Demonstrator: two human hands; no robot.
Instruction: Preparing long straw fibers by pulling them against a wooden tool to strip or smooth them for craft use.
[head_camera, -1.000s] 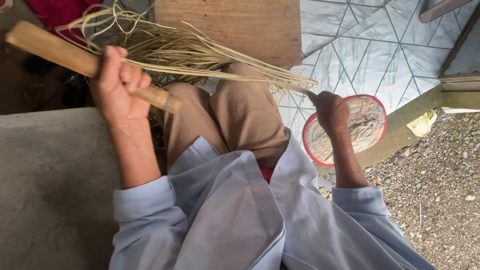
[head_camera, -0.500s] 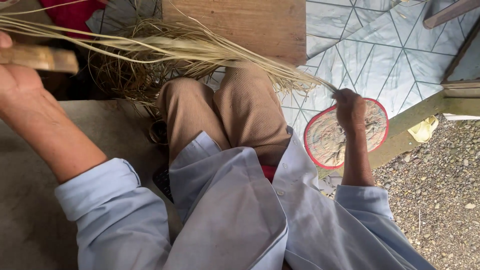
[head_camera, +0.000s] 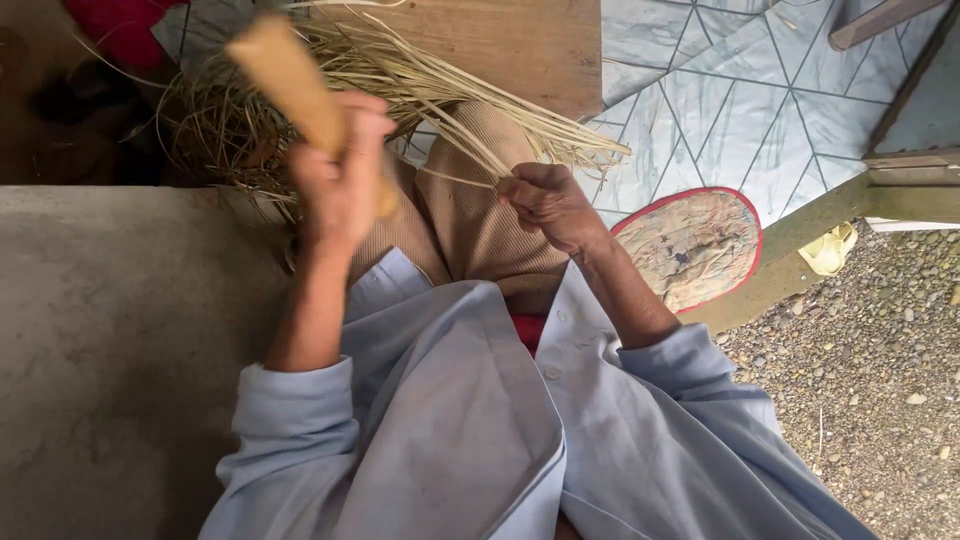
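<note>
Left hand (head_camera: 340, 185): fisted on tan wooden stick (head_camera: 290, 80) (blurred), raised | right hand (head_camera: 550, 205): pale dry straw strands (head_camera: 420, 80) pinched, fanning up-left toward stick.

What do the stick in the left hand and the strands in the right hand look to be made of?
Stick in the left hand: apparently bare wood or bamboo, tan and matte, though blurred. Strands pinched by the right hand: likely dried plant fibre, pale, thin, flat and springy.

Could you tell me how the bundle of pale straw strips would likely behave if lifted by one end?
Probably floppy: the straw strips curve and splay loosely over the knee. Likely light, since the right hand pinches them with fingertips alone. Strands may slip free, as nothing visibly binds them.
</note>
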